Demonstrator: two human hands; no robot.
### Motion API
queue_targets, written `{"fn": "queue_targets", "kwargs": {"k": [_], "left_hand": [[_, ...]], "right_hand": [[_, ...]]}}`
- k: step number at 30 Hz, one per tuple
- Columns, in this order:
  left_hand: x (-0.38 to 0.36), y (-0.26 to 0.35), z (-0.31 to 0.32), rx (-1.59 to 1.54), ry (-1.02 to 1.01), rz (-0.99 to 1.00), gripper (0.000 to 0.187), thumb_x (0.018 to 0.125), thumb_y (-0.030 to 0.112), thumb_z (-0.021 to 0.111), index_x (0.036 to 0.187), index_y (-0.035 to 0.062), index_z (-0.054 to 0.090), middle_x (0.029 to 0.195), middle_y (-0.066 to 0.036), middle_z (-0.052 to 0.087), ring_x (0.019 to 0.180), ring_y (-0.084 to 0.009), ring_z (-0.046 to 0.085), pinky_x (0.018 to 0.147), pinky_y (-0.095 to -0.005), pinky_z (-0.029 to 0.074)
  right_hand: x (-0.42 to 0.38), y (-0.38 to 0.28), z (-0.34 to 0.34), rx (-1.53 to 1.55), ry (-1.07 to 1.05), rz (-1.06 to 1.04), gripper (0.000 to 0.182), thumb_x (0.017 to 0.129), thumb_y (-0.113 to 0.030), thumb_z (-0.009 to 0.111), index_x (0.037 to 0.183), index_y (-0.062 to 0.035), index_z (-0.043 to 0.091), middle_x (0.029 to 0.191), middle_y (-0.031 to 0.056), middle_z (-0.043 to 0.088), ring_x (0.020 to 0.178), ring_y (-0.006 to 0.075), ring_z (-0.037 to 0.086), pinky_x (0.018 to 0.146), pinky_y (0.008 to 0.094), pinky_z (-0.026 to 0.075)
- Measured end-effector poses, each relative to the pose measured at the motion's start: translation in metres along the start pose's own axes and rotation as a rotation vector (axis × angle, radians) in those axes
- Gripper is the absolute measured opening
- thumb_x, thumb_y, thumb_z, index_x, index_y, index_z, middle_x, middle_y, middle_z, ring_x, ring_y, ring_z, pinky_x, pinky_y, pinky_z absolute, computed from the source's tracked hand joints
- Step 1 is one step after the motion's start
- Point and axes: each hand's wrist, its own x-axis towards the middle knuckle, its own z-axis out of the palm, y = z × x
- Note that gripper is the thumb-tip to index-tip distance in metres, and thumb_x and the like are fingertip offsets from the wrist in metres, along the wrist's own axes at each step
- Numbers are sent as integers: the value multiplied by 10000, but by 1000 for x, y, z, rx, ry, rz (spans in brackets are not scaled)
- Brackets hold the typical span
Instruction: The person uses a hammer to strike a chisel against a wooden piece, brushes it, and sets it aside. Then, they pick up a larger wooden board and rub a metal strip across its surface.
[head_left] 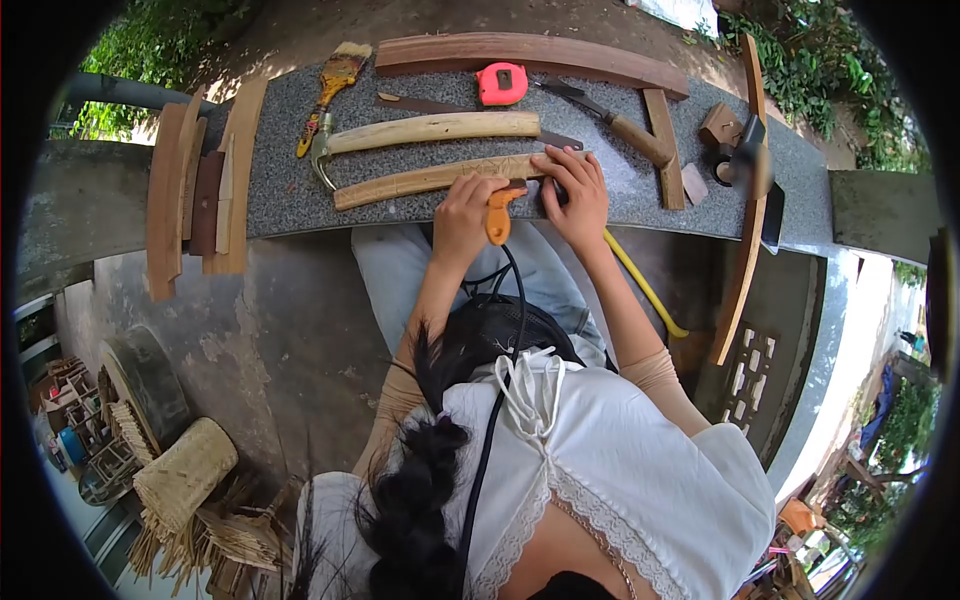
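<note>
My left hand [463, 218] is closed at the near edge of a curved, pale wooden strip [400, 184], its fingers curled against a small tool with an orange handle [498, 220] and a dark head. What kind of tool it is, I cannot make out. My right hand [577, 198] lies over the strip's right end with fingers stretched out and apart. Something dark, partly hidden, shows beside its thumb. Faint pencil-like marks run along the strip between the hands. Just beyond lies a claw hammer [430, 131] with a pale wooden handle.
On the grey stone bench [285, 150] lie a paintbrush [330, 90], a pink tape measure [501, 84], a wooden-handled knife [610, 118] and a long brown beam [530, 55]. Wood pieces [205, 185] stick out at left. A curved strip [740, 280] overhangs at right. Below is a yellow bar [645, 282].
</note>
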Motion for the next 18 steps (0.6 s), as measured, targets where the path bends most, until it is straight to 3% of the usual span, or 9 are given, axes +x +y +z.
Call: {"fn": "queue_targets", "kwargs": {"k": [5,7,8,12,14,18], "left_hand": [[-23,-56,-76,275,147,-134,278,767,-92,544,967,67,654,957,-75,679,893,-290,632,824,-378,485],[-23,-60,-90,300,236,-276,250,789,-67,547,967,69,657,957,-69,679,909,-281,630,833,-376,482],[-19,-59,-80,351,211,-189,227,801,-47,557,973,68,649,950,-65,677,919,-275,624,829,-373,485],[17,-14,5,70,5,81,258,750,-45,596,980,71,601,976,-82,652,917,-301,597,808,-398,487],[21,-12,18,63,-35,90,282,730,-46,611,984,76,598,983,-86,644,935,-306,592,815,-399,486],[0,-31,-37,113,-15,7,288,756,-74,547,994,70,626,976,-84,653,937,-281,615,815,-387,512]], "right_hand": [[-1,-1,3,-40,19,2,295,811,-128,595,1080,-191,695,1210,21,633,1202,243,546,1084,445,338],[-1,-1,4,-37,22,1,295,810,-129,594,1079,-191,695,1211,20,633,1202,242,546,1085,445,337],[-1,0,3,-41,26,-2,295,809,-129,594,1079,-191,695,1213,20,632,1202,242,547,1085,445,337],[0,-1,3,-48,21,-7,293,804,-126,596,1075,-183,693,1214,22,632,1202,244,547,1086,444,337],[-1,2,2,3,8,22,294,799,-120,600,1074,-174,690,1213,25,632,1199,249,550,1085,443,338],[-1,1,4,-31,33,-4,297,793,-112,608,1074,-165,689,1202,26,637,1187,252,558,1079,443,346]]}}
